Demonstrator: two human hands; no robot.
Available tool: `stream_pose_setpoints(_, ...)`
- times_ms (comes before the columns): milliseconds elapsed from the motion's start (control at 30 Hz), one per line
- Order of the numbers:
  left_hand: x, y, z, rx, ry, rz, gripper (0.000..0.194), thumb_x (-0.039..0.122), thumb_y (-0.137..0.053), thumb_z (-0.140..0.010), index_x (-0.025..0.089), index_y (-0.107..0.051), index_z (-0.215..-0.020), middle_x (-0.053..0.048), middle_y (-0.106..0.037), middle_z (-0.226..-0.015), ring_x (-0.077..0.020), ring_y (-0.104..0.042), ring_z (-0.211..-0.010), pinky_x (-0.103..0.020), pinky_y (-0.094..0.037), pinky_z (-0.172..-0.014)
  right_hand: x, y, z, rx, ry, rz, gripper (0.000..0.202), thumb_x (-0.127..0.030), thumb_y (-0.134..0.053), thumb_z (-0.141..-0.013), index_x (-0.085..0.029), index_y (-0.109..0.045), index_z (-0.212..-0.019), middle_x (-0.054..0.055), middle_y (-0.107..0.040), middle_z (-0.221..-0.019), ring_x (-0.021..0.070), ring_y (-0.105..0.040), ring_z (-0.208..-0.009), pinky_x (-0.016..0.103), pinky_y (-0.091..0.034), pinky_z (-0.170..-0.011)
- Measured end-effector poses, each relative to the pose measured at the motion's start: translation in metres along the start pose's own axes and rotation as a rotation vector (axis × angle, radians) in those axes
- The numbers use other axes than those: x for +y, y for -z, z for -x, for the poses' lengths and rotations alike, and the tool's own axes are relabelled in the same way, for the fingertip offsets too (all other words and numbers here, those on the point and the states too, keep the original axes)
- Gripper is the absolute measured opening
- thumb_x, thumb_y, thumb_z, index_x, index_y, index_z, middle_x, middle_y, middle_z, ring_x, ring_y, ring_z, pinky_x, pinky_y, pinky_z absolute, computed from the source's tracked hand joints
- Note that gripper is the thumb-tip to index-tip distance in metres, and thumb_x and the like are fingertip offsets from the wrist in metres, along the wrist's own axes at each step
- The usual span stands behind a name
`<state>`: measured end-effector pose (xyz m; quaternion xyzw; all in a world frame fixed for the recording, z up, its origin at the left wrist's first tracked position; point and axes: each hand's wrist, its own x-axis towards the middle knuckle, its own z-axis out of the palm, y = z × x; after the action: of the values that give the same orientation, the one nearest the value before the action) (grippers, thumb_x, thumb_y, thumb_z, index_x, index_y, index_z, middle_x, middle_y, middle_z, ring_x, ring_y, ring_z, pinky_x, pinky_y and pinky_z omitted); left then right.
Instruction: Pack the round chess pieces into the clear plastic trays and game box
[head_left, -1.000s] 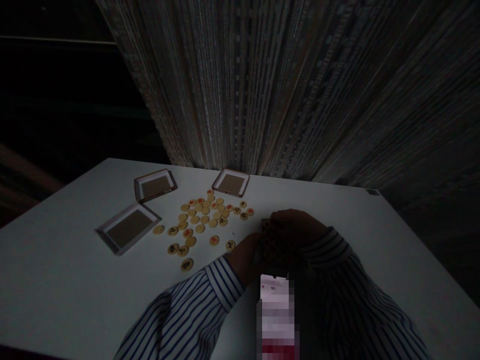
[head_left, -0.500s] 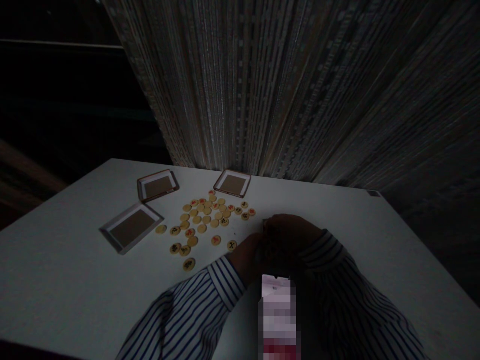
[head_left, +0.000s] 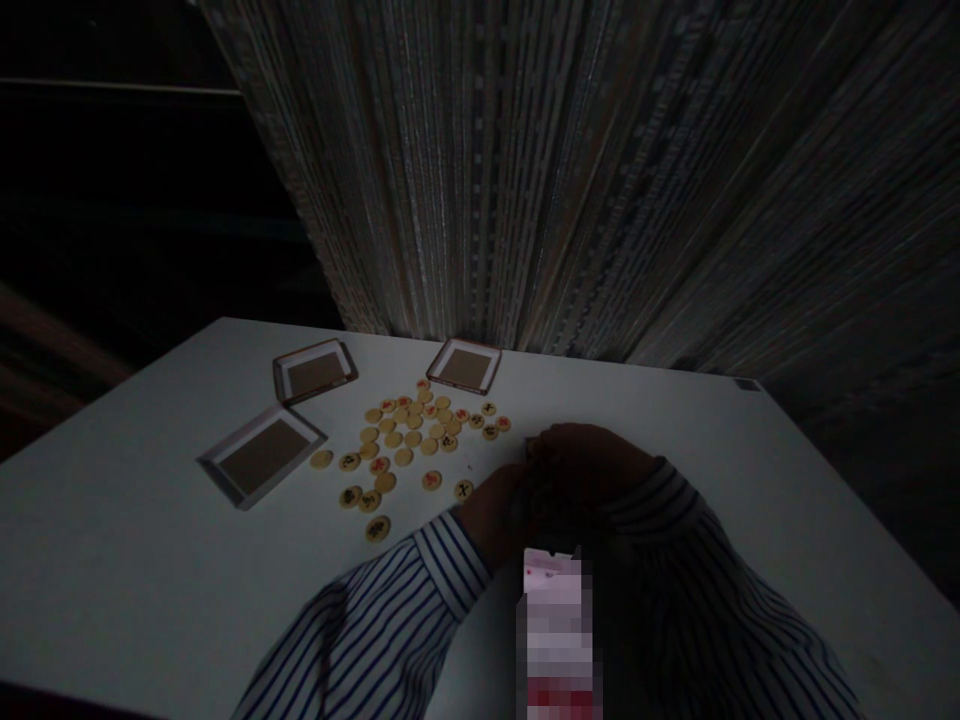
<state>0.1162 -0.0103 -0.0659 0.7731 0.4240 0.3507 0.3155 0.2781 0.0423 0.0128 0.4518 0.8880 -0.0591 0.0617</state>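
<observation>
My left hand and my right hand meet above the near middle of the table, in deep shadow. Their fingers curl together around something too dark to make out; a small brownish edge shows at the fingertips. Just left of them lies a round wooden Chinese chess piece with a black character. Beyond it several more Chinese chess pieces are scattered, some blank side up, others with red or black characters. Below my hands a phone glows, its screen partly blurred out.
The white table carries three shallow open boxes: a pale one at the left, a brown-edged one behind it, and another brown-edged one at the back edge. A striped curtain hangs behind. The room is dim.
My right wrist and sleeve have shifted slightly to the right, and the fingers have moved a little. The pieces and boxes lie as before.
</observation>
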Motion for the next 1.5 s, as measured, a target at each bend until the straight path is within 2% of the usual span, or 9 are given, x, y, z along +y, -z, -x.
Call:
stream_pose_setpoints(133,0.006,0.007,-0.001,0.065,0.095,-0.064,0.039,0.024,-0.056,-0.071,0.015,-0.050,-0.109,-0.009,-0.061,-0.101,-0.0203,-0.058,-0.089,-0.035,-0.048,-0.078,0.005,0.013,0.008,0.095,-0.057,0.021,0.016,-0.021,-0.043,-0.078,-0.016,-0.057,-0.083,0.006,-0.061,-0.080,0.0154,-0.054,-0.071,0.024,-0.034,-0.059)
stream_pose_setpoints(267,0.009,0.018,-0.003,0.196,0.157,-0.159,0.017,0.022,-0.045,-0.077,0.015,-0.058,-0.086,-0.006,-0.063,-0.076,-0.0158,-0.059,-0.069,-0.029,-0.048,-0.063,0.009,0.026,0.016,0.250,-0.062,0.006,0.014,-0.019,-0.042,-0.078,-0.017,-0.055,-0.079,0.004,-0.059,-0.074,0.0131,-0.050,-0.065,0.023,-0.032,-0.058)
stream_pose_setpoints(400,0.007,0.026,-0.005,0.296,0.187,-0.167,0.018,0.026,-0.044,-0.079,0.015,-0.059,-0.077,-0.003,-0.061,-0.069,-0.0131,-0.056,-0.061,-0.026,-0.046,-0.058,0.008,0.033,0.020,0.349,-0.041,0.008,0.020,-0.022,-0.036,-0.083,-0.016,-0.055,-0.078,0.004,-0.059,-0.072,0.0133,-0.051,-0.065,0.024,-0.032,-0.060)
stream_pose_setpoints(533,0.006,0.027,-0.005,0.300,0.172,-0.149,0.020,0.028,-0.044,-0.080,0.015,-0.059,-0.079,-0.003,-0.061,-0.070,-0.0133,-0.057,-0.064,-0.026,-0.046,-0.060,0.006,0.035,0.022,0.390,-0.057,-0.015,0.021,-0.022,-0.037,-0.083,-0.016,-0.057,-0.080,0.005,-0.062,-0.076,0.0141,-0.054,-0.069,0.024,-0.035,-0.063)
stream_pose_setpoints(700,0.007,0.020,-0.002,0.192,0.076,-0.127,0.022,0.025,-0.047,-0.078,0.014,-0.056,-0.095,-0.006,-0.062,-0.083,-0.0147,-0.058,-0.073,-0.029,-0.049,-0.067,0.012,0.015,0.030,0.409,-0.141,-0.030,0.026,-0.024,-0.035,-0.084,-0.016,-0.059,-0.093,0.007,-0.065,-0.089,0.0162,-0.058,-0.080,0.027,-0.041,-0.070)
stream_pose_setpoints(867,0.008,0.014,0.002,0.067,-0.003,-0.083,0.043,0.024,-0.059,-0.069,0.015,-0.047,-0.110,-0.010,-0.059,-0.103,-0.0191,-0.057,-0.091,-0.035,-0.049,-0.078,0.021,-0.021,0.054,0.348,-0.422,-0.054,0.032,-0.026,-0.035,-0.085,-0.017,-0.054,-0.109,0.009,-0.064,-0.102,0.0193,-0.061,-0.087,0.031,-0.045,-0.074)
stream_pose_setpoints(1000,0.006,0.010,0.004,0.009,-0.031,-0.102,0.055,0.021,-0.063,-0.064,0.015,-0.043,-0.115,-0.012,-0.055,-0.111,-0.0227,-0.053,-0.101,-0.040,-0.044,-0.087,0.021,-0.045,0.074,0.273,-0.536,-0.110,0.039,-0.030,-0.028,-0.087,-0.013,-0.051,-0.113,0.012,-0.065,-0.100,0.0217,-0.061,-0.088,0.034,-0.046,-0.074)
stream_pose_setpoints(1167,0.001,0.006,0.005,-0.022,-0.047,-0.084,0.062,0.021,-0.065,-0.063,0.018,-0.039,-0.120,-0.012,-0.053,-0.116,-0.0238,-0.050,-0.108,-0.043,-0.040,-0.092,0.015,-0.061,0.081,0.228,-0.437,-0.154,0.032,-0.026,-0.031,-0.087,-0.017,-0.056,-0.105,0.010,-0.061,-0.108,0.0188,-0.061,-0.088,0.028,-0.046,-0.070)
stream_pose_setpoints(1500,-0.003,0.004,0.006,-0.044,-0.033,-0.092,0.061,0.018,-0.062,-0.064,0.017,-0.040,-0.121,-0.012,-0.054,-0.117,-0.0235,-0.051,-0.107,-0.043,-0.041,-0.091,0.010,-0.066,0.079,0.298,-0.400,-0.373,0.038,-0.022,-0.021,-0.089,-0.014,-0.054,-0.108,0.010,-0.064,-0.101,0.0169,-0.061,-0.087,0.028,-0.046,-0.075)
